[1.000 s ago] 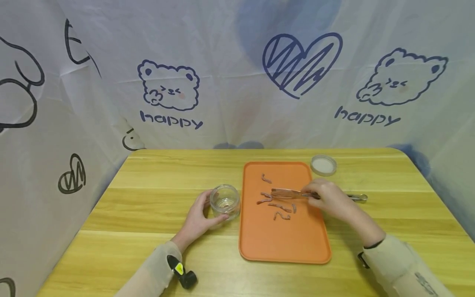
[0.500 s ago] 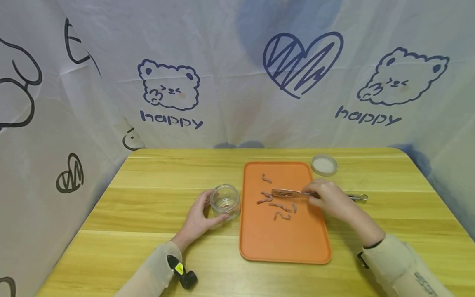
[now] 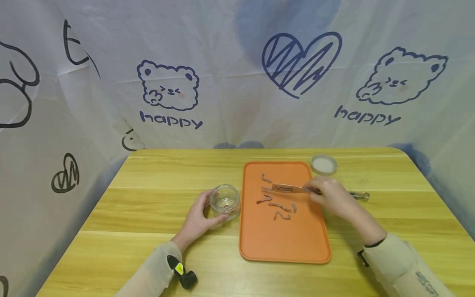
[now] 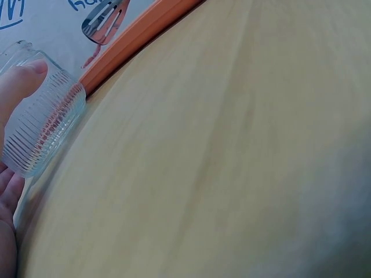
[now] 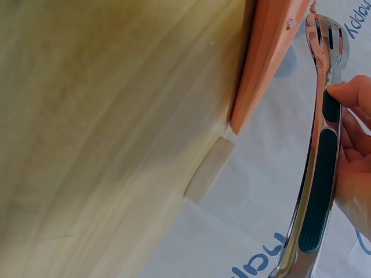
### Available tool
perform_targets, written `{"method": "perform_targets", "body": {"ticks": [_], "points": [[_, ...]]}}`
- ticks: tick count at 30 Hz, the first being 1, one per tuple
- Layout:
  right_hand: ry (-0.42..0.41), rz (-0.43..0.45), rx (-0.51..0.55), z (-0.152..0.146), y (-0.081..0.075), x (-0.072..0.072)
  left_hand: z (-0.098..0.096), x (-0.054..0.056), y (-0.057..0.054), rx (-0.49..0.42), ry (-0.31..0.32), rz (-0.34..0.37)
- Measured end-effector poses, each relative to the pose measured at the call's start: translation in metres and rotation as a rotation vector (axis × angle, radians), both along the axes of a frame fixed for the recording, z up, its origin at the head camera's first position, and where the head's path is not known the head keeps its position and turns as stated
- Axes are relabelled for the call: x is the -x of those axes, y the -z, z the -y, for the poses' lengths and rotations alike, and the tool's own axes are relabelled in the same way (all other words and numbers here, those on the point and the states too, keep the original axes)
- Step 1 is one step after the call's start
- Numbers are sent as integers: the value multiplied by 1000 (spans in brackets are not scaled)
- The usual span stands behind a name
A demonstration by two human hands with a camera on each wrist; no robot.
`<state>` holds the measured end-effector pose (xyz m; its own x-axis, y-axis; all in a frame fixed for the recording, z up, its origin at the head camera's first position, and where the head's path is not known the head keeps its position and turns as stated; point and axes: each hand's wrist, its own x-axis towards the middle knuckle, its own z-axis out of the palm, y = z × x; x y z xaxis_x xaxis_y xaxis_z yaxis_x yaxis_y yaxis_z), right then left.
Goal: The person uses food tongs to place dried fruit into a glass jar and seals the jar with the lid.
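My left hand (image 3: 198, 218) grips a round, ribbed clear glass jar (image 3: 224, 201), thumb on the near side and fingers round the left; in the left wrist view the jar (image 4: 49, 113) stands beside the tray's edge. My right hand (image 3: 331, 198) holds metal tongs (image 5: 316, 174) with dark handle grips, thumb pressing on top. The tongs' slotted heads (image 3: 285, 188) are closed together over the orange tray (image 3: 282, 243). A thin reddish-brown strip (image 3: 266, 189) sticks out at their tips. Several similar worm-like strips (image 3: 279, 207) lie on the tray, with another strip (image 3: 266, 178) farther back.
Behind the tray's right corner lies a round clear lid (image 3: 323, 165) on the wooden table (image 3: 148, 198). A white cloth (image 3: 230, 103) with drawings hangs behind the table and at both sides.
The tongs' heads, spread one second ago, have closed. They have since shifted slightly away from me with a strip at their tips. The left hand and jar have stayed in place.
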<state>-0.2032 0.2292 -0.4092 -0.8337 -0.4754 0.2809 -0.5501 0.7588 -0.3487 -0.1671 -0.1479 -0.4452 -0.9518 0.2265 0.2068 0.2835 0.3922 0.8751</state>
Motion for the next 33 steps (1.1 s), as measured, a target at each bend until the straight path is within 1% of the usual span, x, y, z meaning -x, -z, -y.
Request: {"method": "perform_targets", "body": {"ticks": [5, 8, 12, 16, 24, 30, 33], "points": [[4, -30, -2, -1, -4, 1, 0, 0, 0, -2, 0, 6], [11, -34, 1, -1, -7, 1, 0, 1, 0, -7, 5, 11], [15, -35, 10, -1, -14, 0, 0, 1, 0, -6, 5, 14], [9, -56, 24, 1, -21, 0, 0, 1, 0, -4, 4, 13], [-11, -89, 59, 11, -33, 1, 0, 2, 0, -17, 14, 2], [-66, -110, 77, 23, -41, 4, 1, 2, 0, -16, 11, 10], [-81, -106, 83, 30, -44, 5, 1, 1, 0, -12, 10, 11]]}}
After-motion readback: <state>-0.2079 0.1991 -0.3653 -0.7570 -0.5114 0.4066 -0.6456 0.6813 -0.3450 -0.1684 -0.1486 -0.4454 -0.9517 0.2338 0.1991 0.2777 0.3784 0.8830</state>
